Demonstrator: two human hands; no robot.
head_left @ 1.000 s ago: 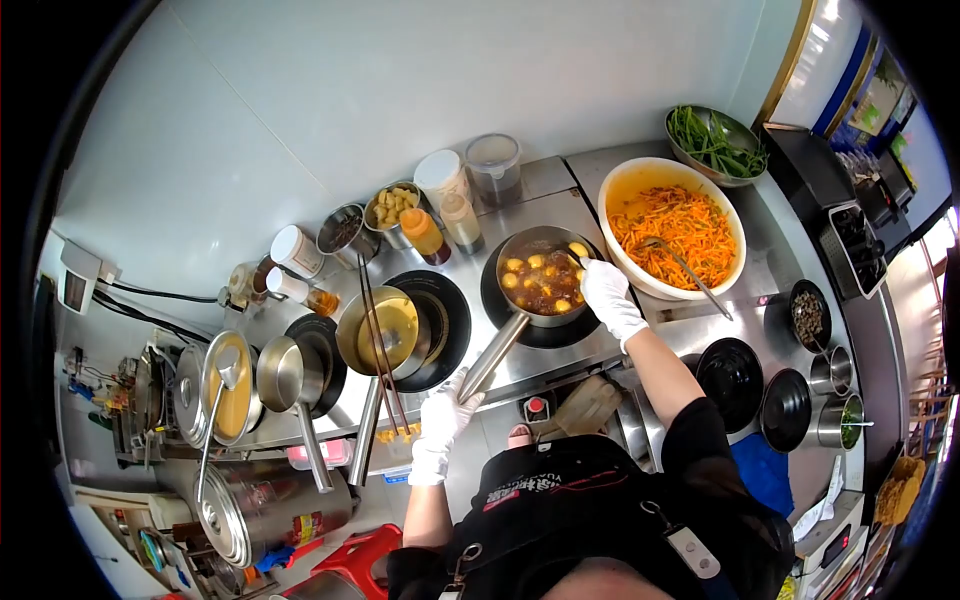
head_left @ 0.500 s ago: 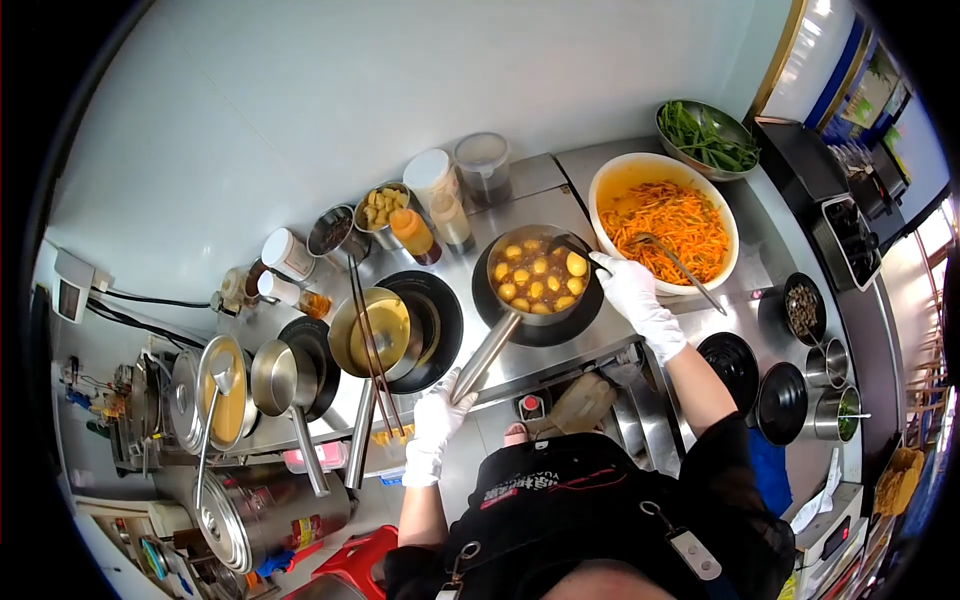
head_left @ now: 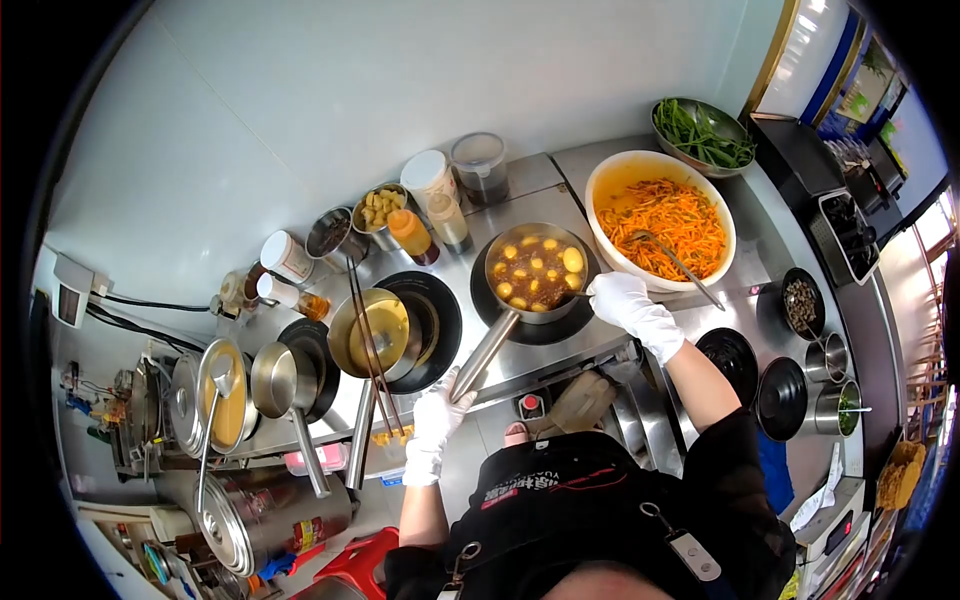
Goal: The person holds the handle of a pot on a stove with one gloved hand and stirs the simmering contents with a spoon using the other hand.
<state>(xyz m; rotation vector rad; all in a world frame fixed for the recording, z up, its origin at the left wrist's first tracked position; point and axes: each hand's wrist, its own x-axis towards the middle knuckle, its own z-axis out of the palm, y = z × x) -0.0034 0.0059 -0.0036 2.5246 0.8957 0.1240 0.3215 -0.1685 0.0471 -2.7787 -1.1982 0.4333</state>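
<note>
A steel saucepan (head_left: 532, 318) with several round yellow pieces, like small potatoes or eggs, in brown bubbling liquid stands on a black round burner plate (head_left: 487, 298). My left hand (head_left: 438, 413), in a white glove, is closed round the end of its long handle. At the pan's right rim is my right hand (head_left: 632, 308), gloved too and closed on a dark spoon-like utensil (head_left: 576, 293). The utensil's lower end is sunk in the liquid, so its exact kind is hidden.
Behind my right hand stands a white tub (head_left: 729, 240) of shredded carrot with a ladle (head_left: 690, 272). A bowl of green vegetables (head_left: 705, 135) is beyond it. To the left, long chopsticks (head_left: 365, 335) lie across another saucepan (head_left: 345, 345). Sauce bottles (head_left: 412, 235) line the wall.
My right hand has moved slightly down and toward me, drawing the dark utensil from the pan's upper right to its lower right. My left hand stays on the handle.
</note>
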